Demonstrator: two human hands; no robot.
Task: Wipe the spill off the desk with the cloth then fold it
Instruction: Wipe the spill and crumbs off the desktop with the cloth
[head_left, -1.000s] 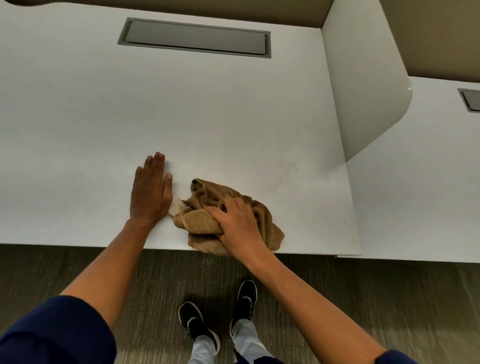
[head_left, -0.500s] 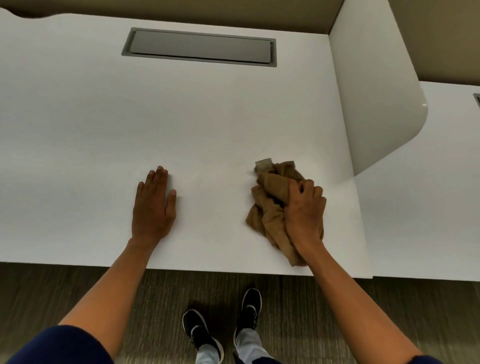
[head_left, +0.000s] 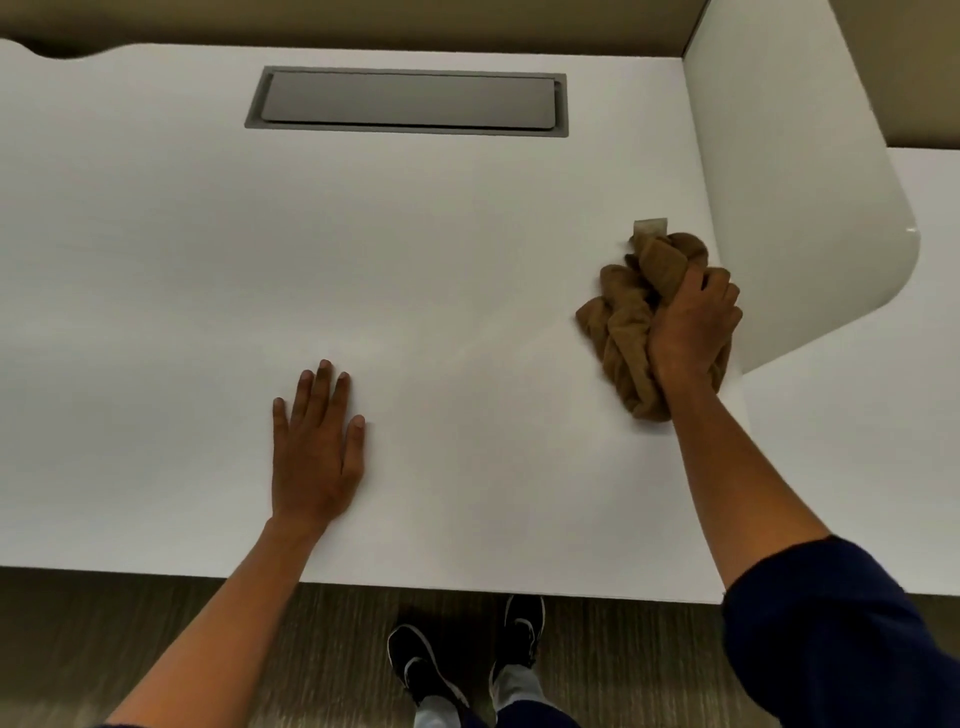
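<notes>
Right hand (head_left: 688, 327) fingers gripped the bunched cloth (head_left: 631, 317) just beside the divider panel (head_left: 789, 208); left hand (head_left: 314, 457) lay flat, fingers extended, on open tabletop (head_left: 156, 260).

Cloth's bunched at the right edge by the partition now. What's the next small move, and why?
Probably sweep the crumpled brown cloth back left across the white desk. The right hand grips it beside the white partition, so rightward room is gone; the left hand rests flat, bracing. No spill is visible.
</notes>
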